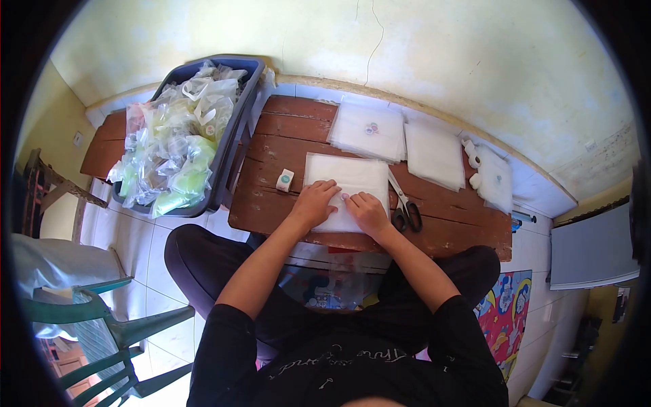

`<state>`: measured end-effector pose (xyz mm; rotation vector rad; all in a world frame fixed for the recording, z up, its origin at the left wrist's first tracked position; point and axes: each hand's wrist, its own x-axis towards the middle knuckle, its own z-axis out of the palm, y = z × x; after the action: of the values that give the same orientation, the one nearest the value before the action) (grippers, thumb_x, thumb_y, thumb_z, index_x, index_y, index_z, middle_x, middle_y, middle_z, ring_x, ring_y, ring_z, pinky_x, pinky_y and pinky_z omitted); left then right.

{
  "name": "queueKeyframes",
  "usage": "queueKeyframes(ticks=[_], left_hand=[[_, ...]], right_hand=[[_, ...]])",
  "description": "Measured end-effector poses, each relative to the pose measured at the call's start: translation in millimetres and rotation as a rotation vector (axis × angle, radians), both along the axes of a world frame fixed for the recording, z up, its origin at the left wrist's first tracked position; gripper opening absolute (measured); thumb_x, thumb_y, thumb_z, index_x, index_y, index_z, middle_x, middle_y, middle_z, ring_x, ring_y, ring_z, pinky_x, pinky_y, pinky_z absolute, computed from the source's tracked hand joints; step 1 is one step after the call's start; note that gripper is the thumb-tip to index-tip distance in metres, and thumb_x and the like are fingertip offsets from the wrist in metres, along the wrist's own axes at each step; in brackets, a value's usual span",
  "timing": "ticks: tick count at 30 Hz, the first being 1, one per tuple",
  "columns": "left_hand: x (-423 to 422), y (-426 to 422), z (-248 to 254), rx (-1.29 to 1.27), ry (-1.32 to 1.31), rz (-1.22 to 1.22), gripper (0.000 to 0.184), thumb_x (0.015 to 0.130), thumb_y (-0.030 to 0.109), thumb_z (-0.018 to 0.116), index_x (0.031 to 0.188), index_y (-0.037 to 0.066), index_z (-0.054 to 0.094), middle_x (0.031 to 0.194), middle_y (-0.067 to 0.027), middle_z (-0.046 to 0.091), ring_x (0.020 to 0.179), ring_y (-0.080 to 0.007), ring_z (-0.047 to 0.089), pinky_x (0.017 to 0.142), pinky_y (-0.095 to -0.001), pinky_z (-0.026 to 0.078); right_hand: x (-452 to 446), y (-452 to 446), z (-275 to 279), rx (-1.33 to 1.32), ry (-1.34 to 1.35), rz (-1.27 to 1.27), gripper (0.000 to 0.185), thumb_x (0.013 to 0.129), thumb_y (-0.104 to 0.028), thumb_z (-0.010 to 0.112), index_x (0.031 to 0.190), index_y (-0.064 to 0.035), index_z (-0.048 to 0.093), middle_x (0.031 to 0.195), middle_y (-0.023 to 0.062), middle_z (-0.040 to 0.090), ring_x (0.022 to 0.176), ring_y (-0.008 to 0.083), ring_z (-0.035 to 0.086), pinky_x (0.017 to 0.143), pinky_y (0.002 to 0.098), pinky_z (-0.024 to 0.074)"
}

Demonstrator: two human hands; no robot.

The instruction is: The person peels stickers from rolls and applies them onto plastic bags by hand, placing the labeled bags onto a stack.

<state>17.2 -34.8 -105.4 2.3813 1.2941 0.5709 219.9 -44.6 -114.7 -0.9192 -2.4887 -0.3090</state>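
Note:
A stack of clear, whitish plastic sheets or bags (339, 169) lies in front of me on the brown wooden table. My left hand (317, 203) rests on its left part, fingers stretched over the plastic and thumb apart. On the middle of the same stack lies my right hand (366, 213), its fingers slightly bent and their tips touching the top sheet. Scissors with black handles (405, 209) lie just right of the stack, the blades reaching along its edge. A small white roll or box with a green mark (285, 180) sits to the left.
A dark tub (218, 166) heaped with crumpled plastic bags (173, 146) stands at the left. More plastic stacks (369, 129) (434, 154) (498, 178) lie along the wall, with white rolls (472, 154) at the right. A green chair (129, 331) is at lower left.

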Motion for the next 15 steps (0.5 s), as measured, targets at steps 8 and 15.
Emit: queueKeyframes(ticks=[8, 15], left_hand=[[1.0, -1.7, -0.6, 0.025, 0.060, -0.025, 0.045, 0.077, 0.019, 0.074, 0.121, 0.020, 0.063, 0.135, -0.0065, 0.051, 0.125, -0.0255, 0.047, 0.098, -0.0433, 0.041], [2.9, -2.7, 3.8, 0.040, 0.155, -0.032, 0.043, 0.079, 0.021, 0.071, 0.122, 0.024, 0.065, 0.135, -0.0066, 0.050, 0.125, -0.0258, 0.047, 0.098, -0.0438, 0.041]], right_hand=[[-1.8, -1.8, -0.2, -0.010, -0.037, -0.039, 0.019, 0.076, -0.009, 0.059, 0.092, -0.0007, 0.063, 0.080, 0.0063, 0.057, 0.076, 0.0200, 0.058, 0.067, 0.0320, 0.0487], [-3.2, -5.4, 6.3, -0.065, -0.044, -0.082, 0.015, 0.080, -0.007, 0.057, 0.092, -0.0018, 0.063, 0.083, 0.0071, 0.058, 0.077, 0.0214, 0.059, 0.068, 0.0339, 0.0495]])
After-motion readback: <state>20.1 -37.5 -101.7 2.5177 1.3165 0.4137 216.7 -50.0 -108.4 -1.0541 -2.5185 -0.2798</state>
